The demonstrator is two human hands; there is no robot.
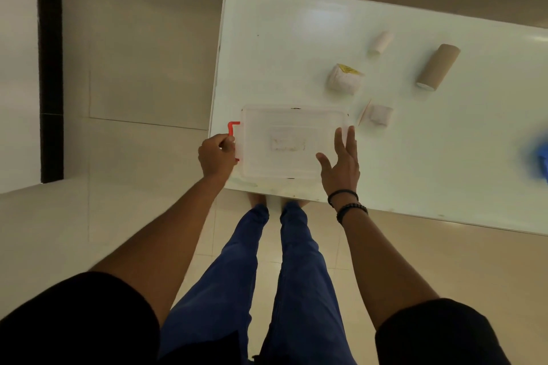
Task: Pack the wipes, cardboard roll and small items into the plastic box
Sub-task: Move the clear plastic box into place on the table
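A clear plastic box (pixel 284 115) with its lid on sits at the near left corner of the white table (pixel 444 163). My left hand (pixel 216 155) is closed on the box's red side latch (pixel 232 127). My right hand (pixel 341 161) hovers open at the box's right end, fingers spread. Beyond the box lie a white wipes pack with a yellow label (pixel 345 78), a small white packet (pixel 379 114) beside a thin stick (pixel 364 112), a small pale roll (pixel 381 42) and a brown cardboard roll (pixel 438 67).
A blurred blue object (pixel 539 157) lies at the table's right edge. The table's left edge runs just past the box's latch. Tiled floor lies below, with a dark wall strip (pixel 50 68) at far left. My legs stand at the table's near edge.
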